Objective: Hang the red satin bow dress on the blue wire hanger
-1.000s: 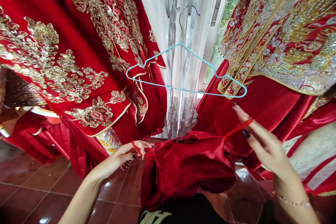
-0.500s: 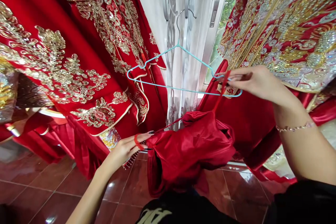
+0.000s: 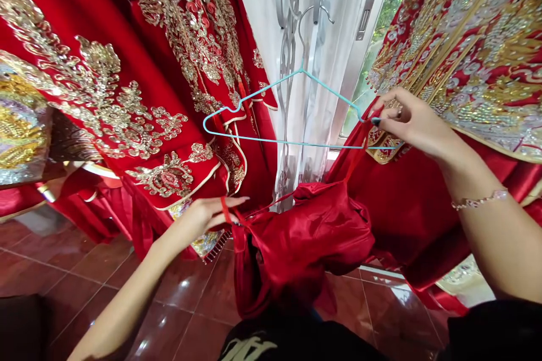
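A light blue wire hanger hangs by its hook from a metal window grille. Below it droops a red satin garment with two thin red strap loops. My right hand pinches one strap at the hanger's right shoulder notch. My left hand is lower, with the other strap looped round its fingers, which are stretched forward. The garment sags between both hands.
Red gowns with gold embroidery hang close on the left, and another embroidered gown on the right. A white sheer curtain covers the window behind. The floor is dark red tile.
My right hand rose from below the hanger up to its right shoulder, carrying the strap. My left hand lifted slightly with its strap. The garment came up with them.
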